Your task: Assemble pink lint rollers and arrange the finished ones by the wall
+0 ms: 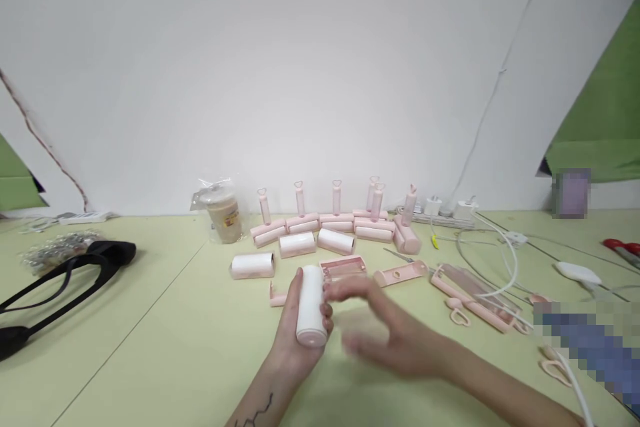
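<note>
My left hand is closed around a white lint roll, held upright and slightly tilted, its pink end toward me. Just right of it, my right hand has its fingers apart and holds nothing; it is partly blurred, and its fingertips come close to the roll. Whether they touch it I cannot tell. Behind my hands lie a hollow pink lint roller case and a pink case half with a small hole. Another pink part is partly hidden by my left hand.
White rolls lie in front of several pink lint rollers with upright handles. A bagged cup stands back left, a black strap-like frame at left. Right are pink parts, white cables and red-handled scissors.
</note>
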The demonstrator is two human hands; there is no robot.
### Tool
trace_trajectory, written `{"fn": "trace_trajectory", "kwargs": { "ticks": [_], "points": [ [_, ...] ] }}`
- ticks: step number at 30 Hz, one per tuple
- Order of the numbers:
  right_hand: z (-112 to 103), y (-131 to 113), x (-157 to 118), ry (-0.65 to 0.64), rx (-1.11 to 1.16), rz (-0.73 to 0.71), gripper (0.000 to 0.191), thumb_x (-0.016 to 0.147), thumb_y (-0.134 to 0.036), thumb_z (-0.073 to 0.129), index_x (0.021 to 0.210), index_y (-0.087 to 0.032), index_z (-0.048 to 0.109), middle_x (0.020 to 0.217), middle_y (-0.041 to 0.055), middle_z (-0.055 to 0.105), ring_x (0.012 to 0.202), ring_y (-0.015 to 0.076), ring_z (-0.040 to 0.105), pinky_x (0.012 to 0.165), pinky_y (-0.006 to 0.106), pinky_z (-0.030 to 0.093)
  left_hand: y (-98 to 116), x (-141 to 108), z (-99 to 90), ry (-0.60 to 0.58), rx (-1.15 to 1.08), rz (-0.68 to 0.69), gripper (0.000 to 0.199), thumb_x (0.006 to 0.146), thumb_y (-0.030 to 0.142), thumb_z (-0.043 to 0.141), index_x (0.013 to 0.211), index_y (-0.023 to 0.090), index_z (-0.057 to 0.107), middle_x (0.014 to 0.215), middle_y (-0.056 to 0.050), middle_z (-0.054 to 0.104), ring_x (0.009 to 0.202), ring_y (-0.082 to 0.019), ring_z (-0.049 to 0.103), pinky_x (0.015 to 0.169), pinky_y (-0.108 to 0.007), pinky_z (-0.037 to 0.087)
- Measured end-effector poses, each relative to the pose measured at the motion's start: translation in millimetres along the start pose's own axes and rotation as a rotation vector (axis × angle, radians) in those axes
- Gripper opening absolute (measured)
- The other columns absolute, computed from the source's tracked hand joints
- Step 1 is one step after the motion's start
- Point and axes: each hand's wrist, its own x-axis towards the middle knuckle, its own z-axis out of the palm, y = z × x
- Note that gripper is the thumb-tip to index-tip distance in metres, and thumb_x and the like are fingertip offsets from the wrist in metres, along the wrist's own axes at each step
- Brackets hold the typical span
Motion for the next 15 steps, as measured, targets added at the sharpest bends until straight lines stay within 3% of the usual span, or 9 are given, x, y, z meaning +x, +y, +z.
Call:
{"fn": "trace_trajectory", "kwargs": {
  "ticks": [2, 5, 7, 11, 15],
  "points": [
    [-4, 24, 9, 0.036, -0.201, 0.198, 0.022, 0.088, -0.024, 0.035, 0.109, -0.018, 0.043, 0.102, 0.0078, 0.056, 0.094, 0.0156, 0.052, 0.079, 0.028, 0.044, 5, 3, -1.5, 0.008, -0.002, 0.083, 0.024, 0.079, 0.038, 0.054, 0.081, 0.014, 0.050, 0.063, 0.001, 0.056, 0.038, -0.005, 0.048, 0.033, -0.014, 0.039],
    [3, 65, 21, -0.061, -0.386, 0.287, 0.012, 0.081, -0.018, 0.046, 0.081, -0.016, 0.058, 0.088, 0.0097, 0.058, 0.087, 0.0239, 0.052, 0.075, 0.037, 0.041, 8, 4, -1.9, 0.034, 0.019, 0.147, 0.023, 0.080, 0.038, 0.052, 0.080, 0.015, 0.048, 0.064, 0.002, 0.055, 0.038, -0.005, 0.047, 0.033, -0.015, 0.041],
    [14, 85, 23, -0.103, -0.441, 0.324, 0.006, 0.074, -0.018, 0.055, 0.074, -0.015, 0.060, 0.086, 0.0127, 0.058, 0.086, 0.0282, 0.052, 0.072, 0.039, 0.040, 6, 4, -1.4, 0.046, 0.048, 0.190, 0.023, 0.078, 0.038, 0.055, 0.080, 0.016, 0.048, 0.065, 0.002, 0.054, 0.038, -0.005, 0.047, 0.032, -0.015, 0.040],
    [26, 101, 15, -0.162, -0.470, 0.375, 0.010, 0.067, -0.023, 0.062, 0.074, -0.015, 0.061, 0.086, 0.0120, 0.060, 0.084, 0.0277, 0.054, 0.068, 0.035, 0.040, 2, 3, -1.2, 0.044, 0.083, 0.219, 0.024, 0.075, 0.039, 0.058, 0.079, 0.017, 0.048, 0.066, 0.002, 0.055, 0.039, -0.005, 0.047, 0.032, -0.015, 0.039],
    [17, 106, 11, -0.139, -0.456, 0.392, 0.016, 0.081, -0.022, 0.047, 0.088, -0.016, 0.059, 0.092, 0.0082, 0.061, 0.086, 0.0230, 0.054, 0.070, 0.031, 0.040, 6, 5, -2.7, 0.060, 0.059, 0.207, 0.023, 0.078, 0.037, 0.054, 0.076, 0.015, 0.049, 0.065, 0.002, 0.053, 0.039, -0.004, 0.046, 0.032, -0.015, 0.039]
  ]
}}
